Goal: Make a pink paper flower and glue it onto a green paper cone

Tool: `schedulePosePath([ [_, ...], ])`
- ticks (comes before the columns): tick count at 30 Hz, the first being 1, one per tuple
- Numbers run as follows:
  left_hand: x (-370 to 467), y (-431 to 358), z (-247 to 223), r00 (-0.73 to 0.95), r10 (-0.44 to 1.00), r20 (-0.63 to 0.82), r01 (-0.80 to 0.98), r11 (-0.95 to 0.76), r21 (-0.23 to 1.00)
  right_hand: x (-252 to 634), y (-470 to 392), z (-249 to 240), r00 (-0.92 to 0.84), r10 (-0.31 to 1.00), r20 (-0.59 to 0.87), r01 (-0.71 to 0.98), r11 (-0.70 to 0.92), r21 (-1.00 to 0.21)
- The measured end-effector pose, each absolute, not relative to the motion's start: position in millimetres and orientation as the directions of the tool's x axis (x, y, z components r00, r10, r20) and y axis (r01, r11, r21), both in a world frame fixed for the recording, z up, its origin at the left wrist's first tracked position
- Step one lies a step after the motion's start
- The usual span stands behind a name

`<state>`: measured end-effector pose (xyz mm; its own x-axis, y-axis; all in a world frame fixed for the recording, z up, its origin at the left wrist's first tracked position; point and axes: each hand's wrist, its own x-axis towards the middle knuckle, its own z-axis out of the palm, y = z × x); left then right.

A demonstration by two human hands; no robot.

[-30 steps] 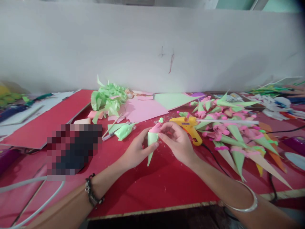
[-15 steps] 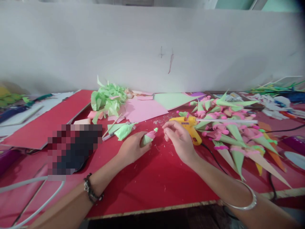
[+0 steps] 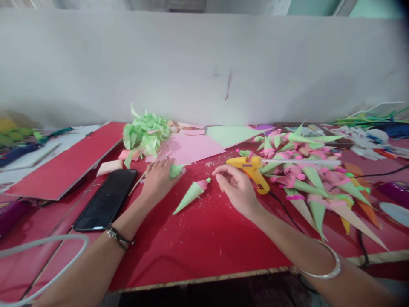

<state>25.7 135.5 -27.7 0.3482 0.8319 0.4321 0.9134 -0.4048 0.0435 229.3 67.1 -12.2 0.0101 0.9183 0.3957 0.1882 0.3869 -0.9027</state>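
My left hand [image 3: 156, 179] is over a small clear bag of light green modelling clay [image 3: 175, 171], its fingers bent down around it and hiding much of it. A pale green paper cone [image 3: 189, 197] lies on the red tabletop between my hands, with pink ruffled paper at its mouth and a small green ball at the tip. To the right of the cone, my right hand [image 3: 238, 187] hovers with fingers curled in and thumb close to the index finger. Whatever it pinches, if anything, is too small to make out. Behind it lies a yellow hot glue gun [image 3: 255, 172] with a glue stick.
Several finished paper cones [image 3: 315, 187] are heaped at right. A black phone [image 3: 107, 200] lies at left, near a red board [image 3: 67, 162]. Green crepe paper [image 3: 148, 130] and pink paper sheets [image 3: 194, 147] lie at the back, against a grey partition [image 3: 143, 64].
My left hand has let go of the paper cone, which now lies on the table, and has moved left onto the bag of green clay. My right hand has barely shifted.
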Motion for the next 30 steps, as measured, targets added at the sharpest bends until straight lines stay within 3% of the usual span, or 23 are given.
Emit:
schedulePosePath([
  [7,48,109,-12,0.548,0.599,0.584,0.735,-0.678,0.006,230,68,-16,-0.038,0.911,0.41,0.255,0.406,-0.878],
  [12,47,107,-12,0.549,0.553,0.627,0.696,-0.717,0.023,230,68,-17,-0.015,0.917,0.398,0.258,0.388,-0.885],
  [21,47,108,-11,0.559,0.573,0.599,0.703,-0.71,0.024,230,68,-12,0.046,0.921,0.388,0.172,0.375,-0.911],
  [26,40,116,-15,0.436,0.728,0.529,0.84,-0.54,0.051,232,71,-10,0.149,0.905,0.398,-0.024,0.406,-0.914],
  [30,29,127,-25,0.344,0.82,0.457,0.915,-0.402,0.034,231,71,-11,0.123,0.926,0.356,-0.036,0.363,-0.931],
])
